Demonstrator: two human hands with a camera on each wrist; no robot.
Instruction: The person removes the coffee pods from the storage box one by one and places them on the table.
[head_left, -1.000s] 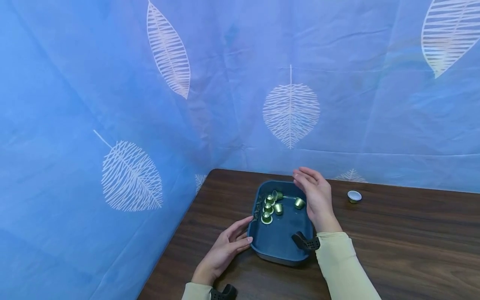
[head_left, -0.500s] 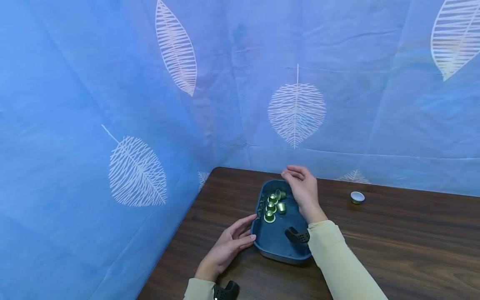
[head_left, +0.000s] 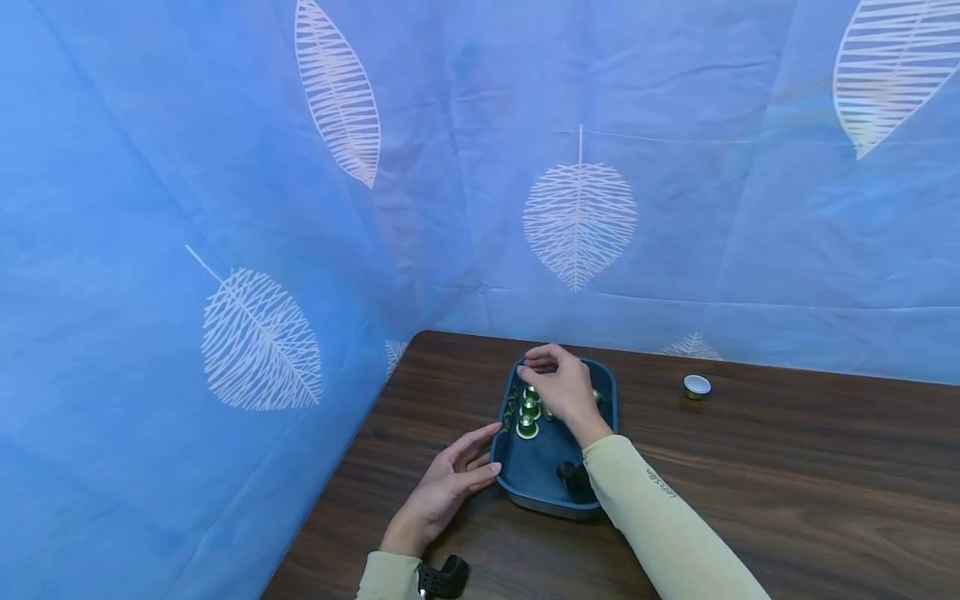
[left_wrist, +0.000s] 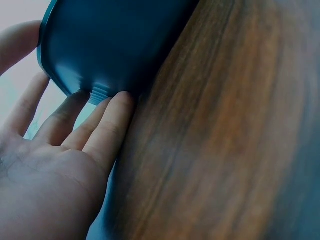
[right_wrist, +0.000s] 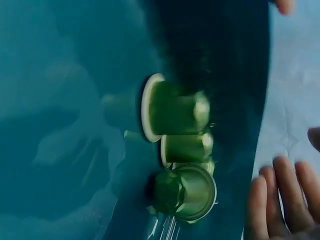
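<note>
Dark brown wood-grain tabletop (head_left: 795,467), rounded at its far left corner, streaks running lengthwise, light sheen on it. Blue fabric backdrop (head_left: 472,92) rises behind and down the left side, creased, printed with white skeleton leaves (head_left: 580,221). I've got a dark blue rectangular tray (head_left: 534,471) near that far left corner. Three green-gold coffee capsules (head_left: 527,427) stand in a row along its left side, white-rimmed ends down; the right wrist view also gives me one tipped over at the row's end. Lone capsule (head_left: 697,388) sits on the wood well right of the tray, white lid up.

Hands are apart. Left hand (head_left: 442,490): fingers spread, tips against the tray's left wall. Right hand (head_left: 561,385): over the far part of the tray, above the capsules, fingers bent, thumb apart from fingertips, nothing visible between them. Pale yellow sleeves (head_left: 652,500), black wrist straps (head_left: 444,577).
</note>
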